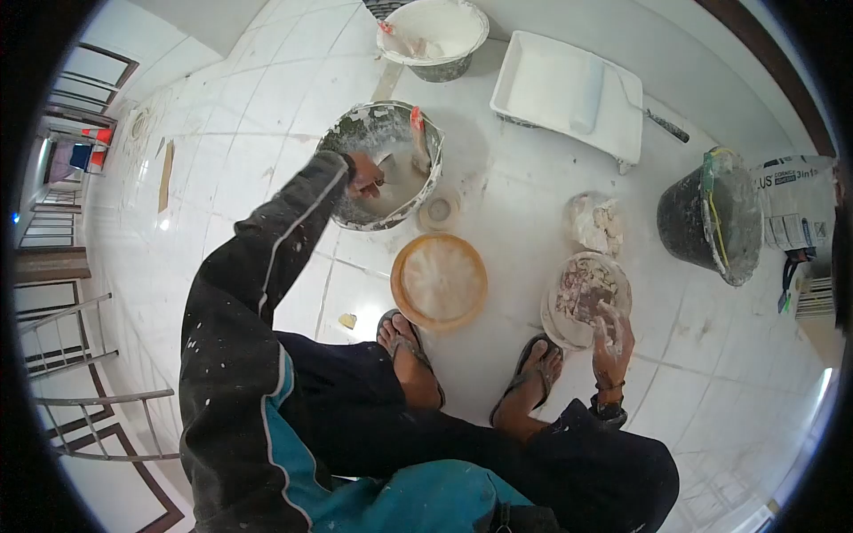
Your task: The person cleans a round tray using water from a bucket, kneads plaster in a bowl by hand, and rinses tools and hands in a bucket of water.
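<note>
My left hand (365, 176) is inside a dark, plaster-smeared bucket (330, 142), its fingers closed around what looks like a putty knife (388, 165). Pale wet mix (400, 188) lies in the bucket, and a red-tipped tool (419, 138) leans against its far side. Down at the right, my right hand (611, 345) grips the near rim of a round plastic tub (557, 313); its fingers are dusted white. Pinkish and white lumps (588, 286) lie in that tub. Between my feet and the bucket stands a round tub with a tan rim (439, 282).
A white paint tray (542, 75) holds a roller (587, 96). Behind the bucket is a tub of white material (453, 31). To the right are a black bucket (689, 218), a printed bag (791, 204) and a clear plastic bag (593, 222). A small jar (439, 210) stands beside the mixing bucket.
</note>
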The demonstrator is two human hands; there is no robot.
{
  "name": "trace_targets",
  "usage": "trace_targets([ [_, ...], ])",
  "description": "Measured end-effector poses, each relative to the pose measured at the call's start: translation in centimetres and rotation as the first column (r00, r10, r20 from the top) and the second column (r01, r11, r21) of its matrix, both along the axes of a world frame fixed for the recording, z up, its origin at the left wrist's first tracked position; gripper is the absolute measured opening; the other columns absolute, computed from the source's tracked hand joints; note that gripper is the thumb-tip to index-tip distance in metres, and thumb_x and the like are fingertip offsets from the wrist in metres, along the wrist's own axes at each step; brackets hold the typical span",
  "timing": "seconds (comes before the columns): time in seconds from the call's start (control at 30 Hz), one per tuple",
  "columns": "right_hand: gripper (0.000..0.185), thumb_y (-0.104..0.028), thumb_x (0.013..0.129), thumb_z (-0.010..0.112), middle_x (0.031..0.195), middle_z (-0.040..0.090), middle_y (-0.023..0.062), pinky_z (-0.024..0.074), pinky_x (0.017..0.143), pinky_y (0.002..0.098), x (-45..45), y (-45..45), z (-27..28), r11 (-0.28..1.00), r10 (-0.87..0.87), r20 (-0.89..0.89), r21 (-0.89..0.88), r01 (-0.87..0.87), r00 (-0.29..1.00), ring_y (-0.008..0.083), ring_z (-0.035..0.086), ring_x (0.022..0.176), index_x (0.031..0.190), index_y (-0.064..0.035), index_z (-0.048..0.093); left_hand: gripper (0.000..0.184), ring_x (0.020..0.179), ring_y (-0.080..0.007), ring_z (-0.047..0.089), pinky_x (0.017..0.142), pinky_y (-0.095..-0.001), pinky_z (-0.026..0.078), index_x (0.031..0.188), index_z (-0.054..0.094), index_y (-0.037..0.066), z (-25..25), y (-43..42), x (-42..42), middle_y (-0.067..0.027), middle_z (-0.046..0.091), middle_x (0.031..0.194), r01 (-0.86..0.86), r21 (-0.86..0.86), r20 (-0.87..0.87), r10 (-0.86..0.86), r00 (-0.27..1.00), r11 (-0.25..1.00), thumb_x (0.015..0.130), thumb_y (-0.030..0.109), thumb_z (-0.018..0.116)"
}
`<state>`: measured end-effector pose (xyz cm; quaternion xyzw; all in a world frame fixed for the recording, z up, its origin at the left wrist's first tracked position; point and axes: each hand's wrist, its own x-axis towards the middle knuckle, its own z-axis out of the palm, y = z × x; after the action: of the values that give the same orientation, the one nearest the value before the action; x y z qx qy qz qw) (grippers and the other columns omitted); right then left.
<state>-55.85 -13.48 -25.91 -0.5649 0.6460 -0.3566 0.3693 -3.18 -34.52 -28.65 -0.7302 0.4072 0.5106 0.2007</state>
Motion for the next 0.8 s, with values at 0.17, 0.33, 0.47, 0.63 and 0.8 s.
trace_targets([
  [0.17,0.024,-0.007,0.085,0.062,0.107,0.066,0.0107,0.0447,0.091,0.0358,-0.2,0.3,-2.4,0.985,0.114,-0.145,-0.111,-0.130,0.983,0.0238,0.060,0.102,0.109,-0.0029,0.064,0.031,0.078,-0.0180,0.068,0.069,-0.0320,0.055,0.111,0.064,0.009,-0.3,2.6,2.6,-0.0144,0.069,0.098,0.532,-0.237,-0.022,-0.552,0.834,0.813,0.090,0.028,0.054],
  [0.33,0.025,-0.008,0.086,0.062,0.109,0.065,0.0108,0.0449,0.091,0.0365,-0.1,0.8,-4.3,0.973,0.154,-0.265,-0.128,-0.193,0.952,0.0256,0.061,0.101,0.110,-0.0033,0.064,0.036,0.098,-0.0299,0.065,0.085,-0.0425,0.051,0.114,0.063,0.014,-3.1,5.5,-0.5,-0.0145,0.066,0.107,0.699,-0.315,0.619,-0.420,0.664,0.642,0.081,0.028,0.063],
  [0.47,0.026,-0.011,0.085,0.065,0.110,0.064,0.0117,0.0443,0.092,0.0393,0.0,1.3,-4.4,0.982,0.146,-0.209,-0.091,-0.168,0.967,0.0293,0.059,0.103,0.110,-0.0035,0.063,0.035,0.100,-0.0333,0.063,0.089,-0.0467,0.049,0.110,0.065,0.015,-4.7,5.2,-1.3,-0.0185,0.066,0.103,0.812,-0.278,0.652,-0.520,0.551,0.513,0.079,0.031,0.065],
  [0.63,0.025,-0.004,0.083,0.063,0.112,0.061,0.0173,0.0501,0.083,0.0385,0.1,1.7,-4.6,0.973,0.144,-0.248,-0.143,-0.183,0.958,0.0336,0.060,0.099,0.107,-0.0011,0.061,0.033,0.105,-0.0312,0.061,0.090,-0.0450,0.047,0.111,0.064,0.014,0.1,4.2,-3.1,-0.0143,0.065,0.108,0.709,-0.277,0.553,-0.496,0.669,0.648,0.084,0.033,0.061],
  [0.8,0.031,-0.003,0.081,0.064,0.111,0.061,0.0184,0.0499,0.083,0.0405,0.2,1.7,-5.7,0.993,0.096,-0.259,-0.046,-0.112,0.961,0.0343,0.060,0.098,0.112,-0.0013,0.059,0.035,0.096,-0.0334,0.062,0.088,-0.0424,0.047,0.113,0.063,0.009,4.9,6.7,-0.9,-0.0157,0.065,0.106,0.535,-0.761,0.473,-0.249,0.845,0.368,0.085,0.030,0.063],
])
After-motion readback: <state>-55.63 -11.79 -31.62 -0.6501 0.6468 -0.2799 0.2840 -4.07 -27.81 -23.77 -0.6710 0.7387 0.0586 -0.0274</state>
